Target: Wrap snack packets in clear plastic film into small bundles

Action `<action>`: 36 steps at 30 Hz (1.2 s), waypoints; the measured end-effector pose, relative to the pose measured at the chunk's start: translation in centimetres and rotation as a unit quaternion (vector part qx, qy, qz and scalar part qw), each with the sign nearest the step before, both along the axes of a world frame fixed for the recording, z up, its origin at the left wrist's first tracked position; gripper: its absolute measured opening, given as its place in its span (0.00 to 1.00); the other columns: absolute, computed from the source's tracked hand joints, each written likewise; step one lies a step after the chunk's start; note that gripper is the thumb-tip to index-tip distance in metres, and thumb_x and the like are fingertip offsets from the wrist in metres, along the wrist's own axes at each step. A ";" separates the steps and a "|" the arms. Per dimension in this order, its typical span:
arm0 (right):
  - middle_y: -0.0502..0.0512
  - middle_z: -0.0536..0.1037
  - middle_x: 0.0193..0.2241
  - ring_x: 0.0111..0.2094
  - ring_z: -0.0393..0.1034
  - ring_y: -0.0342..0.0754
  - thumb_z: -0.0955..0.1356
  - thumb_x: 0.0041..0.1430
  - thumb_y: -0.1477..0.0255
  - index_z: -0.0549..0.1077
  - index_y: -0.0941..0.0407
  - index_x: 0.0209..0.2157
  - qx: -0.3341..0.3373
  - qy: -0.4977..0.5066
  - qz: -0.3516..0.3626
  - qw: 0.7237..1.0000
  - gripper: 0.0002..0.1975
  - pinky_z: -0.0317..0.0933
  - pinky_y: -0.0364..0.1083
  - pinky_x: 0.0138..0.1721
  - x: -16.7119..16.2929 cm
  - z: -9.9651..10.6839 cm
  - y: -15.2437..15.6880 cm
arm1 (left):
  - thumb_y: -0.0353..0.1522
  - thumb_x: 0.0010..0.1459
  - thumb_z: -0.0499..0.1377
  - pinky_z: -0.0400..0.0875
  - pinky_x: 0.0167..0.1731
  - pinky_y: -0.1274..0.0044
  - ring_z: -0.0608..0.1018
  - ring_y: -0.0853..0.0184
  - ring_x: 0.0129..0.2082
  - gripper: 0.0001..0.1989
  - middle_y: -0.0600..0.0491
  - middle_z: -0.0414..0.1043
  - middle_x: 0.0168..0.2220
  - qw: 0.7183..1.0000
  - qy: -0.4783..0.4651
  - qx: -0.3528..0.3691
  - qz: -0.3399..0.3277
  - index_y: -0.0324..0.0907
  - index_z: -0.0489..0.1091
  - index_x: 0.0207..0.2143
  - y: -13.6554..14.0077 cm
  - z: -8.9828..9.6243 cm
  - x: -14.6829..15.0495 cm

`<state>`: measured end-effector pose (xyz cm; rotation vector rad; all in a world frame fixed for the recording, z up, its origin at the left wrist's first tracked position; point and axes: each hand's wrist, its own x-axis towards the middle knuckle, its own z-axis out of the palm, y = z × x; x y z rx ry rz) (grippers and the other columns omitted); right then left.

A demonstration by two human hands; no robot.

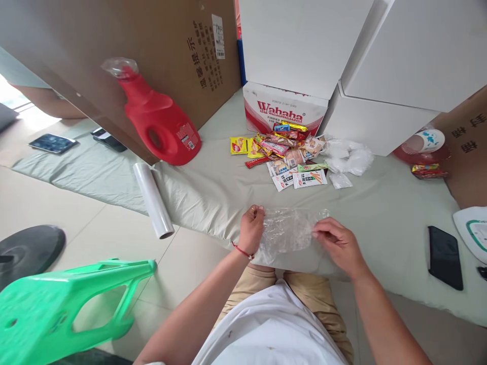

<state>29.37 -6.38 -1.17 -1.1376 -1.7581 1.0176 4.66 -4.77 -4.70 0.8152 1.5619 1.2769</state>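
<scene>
Evidently, the left hand (252, 227) and right hand (338, 243) held a clear plastic bag (287, 230) between them over the front of the cloth-covered tabletop (380, 228).
Each hand pinched one side of the bag, which looked slack and see-through. Beyond it lay a pile of wrapped snacks (281, 149), with bunched whitish plastic (352, 157) at its right and the Wahaha carton (256, 114) just behind; the carton's contents were hidden. Off left, a red jug (178, 129) wore clear plastic over its top.
</scene>
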 end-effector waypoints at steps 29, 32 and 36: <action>0.55 0.77 0.31 0.46 0.67 0.58 0.71 0.64 0.68 0.77 0.53 0.47 0.112 -0.257 0.101 0.955 0.10 0.61 0.57 0.49 -6.9 0.3 1.9 | 0.48 0.61 0.59 0.55 0.21 0.79 0.56 0.73 0.20 0.20 0.63 0.51 0.21 0.997 -0.062 0.028 -0.031 0.46 0.57 0.27 -0.3 0.1 1.2; 0.53 0.75 0.29 0.44 0.66 0.55 0.70 0.65 0.74 0.79 0.51 0.39 0.124 -0.243 0.109 0.956 0.05 0.60 0.54 0.47 -6.2 0.5 1.9 | 0.48 0.62 0.58 0.56 0.21 0.79 0.57 0.73 0.20 0.21 0.62 0.52 0.21 0.998 -0.057 0.036 -0.018 0.45 0.56 0.26 -0.1 -0.1 1.0; 0.54 0.76 0.32 0.45 0.66 0.54 0.69 0.66 0.75 0.80 0.50 0.39 0.166 -0.220 0.109 0.955 0.07 0.61 0.54 0.47 -4.7 1.4 1.1 | 0.46 0.62 0.57 0.56 0.21 0.79 0.59 0.73 0.19 0.19 0.63 0.52 0.19 0.998 -0.054 0.030 -0.002 0.45 0.57 0.26 0.5 -0.3 0.8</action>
